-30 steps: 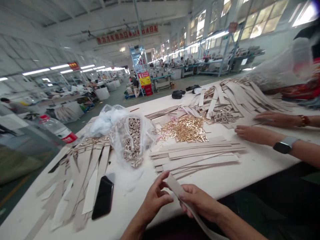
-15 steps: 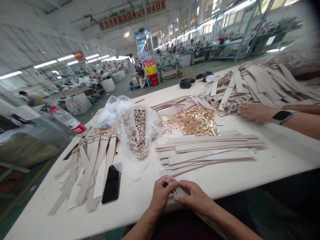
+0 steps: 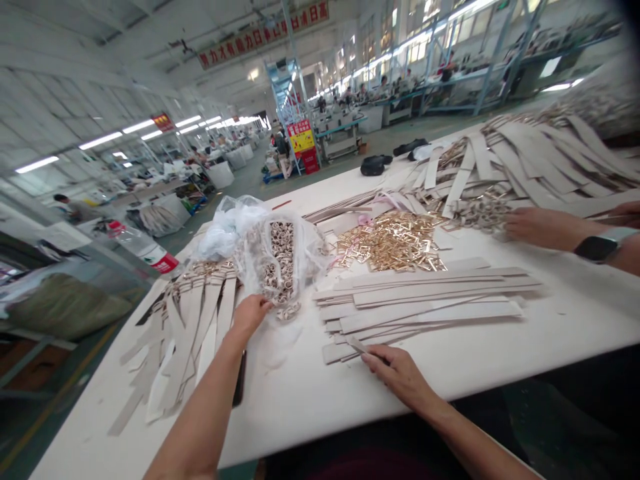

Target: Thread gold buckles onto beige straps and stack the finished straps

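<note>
My left hand (image 3: 253,313) reaches to the lower left edge of a clear plastic bag (image 3: 313,243). Its fingers are drawn together there, and anything between them is hidden. In the bag's mouth lie many small beige strap loops (image 3: 280,257), with a few spilled loops (image 3: 289,311) just right of my fingertips. Farther right, my right hand (image 3: 397,375) is closed on a flat beige strap (image 3: 357,345), whose end sticks out past the thumb and fingers. Just beyond it lies a stack of similar straps (image 3: 430,317).
Gold metal buckles (image 3: 400,240) are heaped behind the stack. Finished-looking straps (image 3: 193,320) lie at left, partly over by my forearm, beside a mostly covered phone (image 3: 240,383). A co-worker's hand (image 3: 545,227) rests by a pile of straps (image 3: 540,160). A bottle (image 3: 145,248) stands leftward.
My left hand has let go of the strap and moved left and forward to the bag. My right hand keeps the strap and has shifted slightly right. The co-worker's hand has moved right.
</note>
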{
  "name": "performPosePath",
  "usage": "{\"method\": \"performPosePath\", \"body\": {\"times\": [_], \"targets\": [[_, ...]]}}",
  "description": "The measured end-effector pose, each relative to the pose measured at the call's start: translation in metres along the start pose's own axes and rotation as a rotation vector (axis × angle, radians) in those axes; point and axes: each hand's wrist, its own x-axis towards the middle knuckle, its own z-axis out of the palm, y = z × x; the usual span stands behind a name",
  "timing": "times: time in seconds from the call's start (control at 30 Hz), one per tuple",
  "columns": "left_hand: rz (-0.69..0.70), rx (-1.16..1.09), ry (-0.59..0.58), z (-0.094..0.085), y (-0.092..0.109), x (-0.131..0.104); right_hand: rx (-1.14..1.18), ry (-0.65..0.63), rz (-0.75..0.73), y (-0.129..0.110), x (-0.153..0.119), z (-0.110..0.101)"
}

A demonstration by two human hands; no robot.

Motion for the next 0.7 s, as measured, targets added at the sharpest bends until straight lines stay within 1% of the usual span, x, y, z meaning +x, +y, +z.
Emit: {"method": "performPosePath", "body": {"times": [0.03, 0.1, 0.13, 0.2, 0.27, 0.3, 0.37, 0.4, 0.47, 0.5, 0.57, 0.6, 0.63, 0.7], "targets": [[-0.023, 0.023, -0.032, 0.003, -0.004, 0.005, 0.009, -0.003, 0.001, 0.0, 0.0, 0.0], [-0.053, 0.053, -0.064, 0.009, -0.008, 0.005, 0.025, -0.017, 0.003, -0.001, -0.001, 0.0], [-0.058, 0.057, -0.059, 0.01, -0.009, 0.002, 0.032, -0.025, 0.002, -0.001, -0.001, -0.001], [-0.05, 0.058, -0.011, 0.006, -0.008, -0.008, 0.044, -0.041, 0.0, -0.002, -0.002, -0.002], [-0.018, 0.001, 0.046, -0.001, 0.002, -0.023, 0.05, -0.048, -0.002, -0.005, -0.002, -0.003], [0.003, -0.061, 0.058, -0.004, 0.01, -0.032, 0.052, -0.05, -0.006, -0.007, -0.002, -0.003], [0.058, -0.293, 0.02, -0.001, 0.036, -0.052, 0.056, -0.056, -0.031, -0.014, -0.001, 0.0], [0.09, -0.396, -0.034, 0.005, 0.051, -0.063, 0.053, -0.056, -0.057, -0.018, 0.0, 0.001], [0.212, -0.615, -0.16, 0.024, 0.082, -0.084, 0.026, -0.046, -0.126, -0.024, 0.003, 0.005], [0.216, -0.711, -0.208, 0.035, 0.095, -0.092, 0.002, -0.033, -0.158, -0.026, 0.004, 0.006], [0.158, -0.888, -0.271, 0.055, 0.114, -0.104, -0.054, 0.003, -0.195, -0.025, 0.006, 0.006], [0.113, -0.962, -0.284, 0.063, 0.12, -0.108, -0.079, 0.016, -0.198, -0.023, 0.006, 0.006], [0.071, -1.024, -0.294, 0.069, 0.123, -0.11, -0.103, 0.026, -0.192, -0.021, 0.005, 0.005], [-0.004, -1.098, -0.32, 0.076, 0.123, -0.114, -0.141, 0.041, -0.167, -0.016, 0.003, 0.003]]}}
